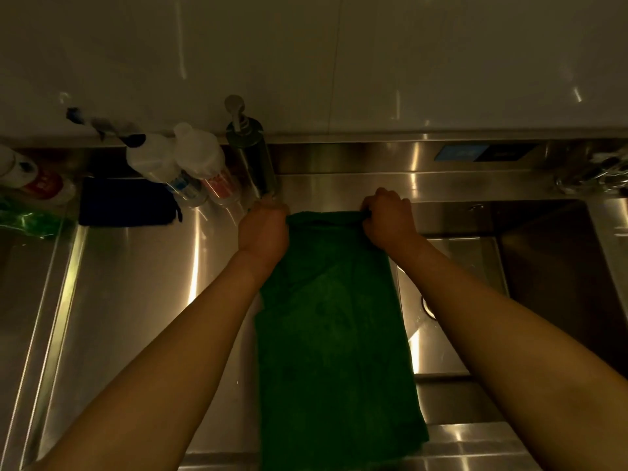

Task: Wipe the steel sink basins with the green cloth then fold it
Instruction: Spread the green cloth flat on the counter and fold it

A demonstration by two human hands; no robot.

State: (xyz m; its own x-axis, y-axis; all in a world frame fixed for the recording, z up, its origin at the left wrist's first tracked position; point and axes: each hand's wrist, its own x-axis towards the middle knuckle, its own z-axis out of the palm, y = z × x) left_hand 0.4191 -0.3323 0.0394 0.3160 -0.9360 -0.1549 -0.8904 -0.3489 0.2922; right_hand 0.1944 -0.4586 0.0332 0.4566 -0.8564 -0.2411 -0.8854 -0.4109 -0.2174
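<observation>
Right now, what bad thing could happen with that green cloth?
The left hand grips the green cloth right beside the steel pump bottle, so a swing could maybe knock it over. Only the top edge is held, so the rest might fold crooked or slide into the basin under the right hand's arm.

You are standing in a kitchen, at its wash-up spot: a stainless steel sink [543, 283] with a deep basin, a pump dispenser [249, 154] and plastic bottles [190, 158] along its back edge, a tap [591, 175] at its back right corner, and a glossy white wall [339, 62] behind.
</observation>
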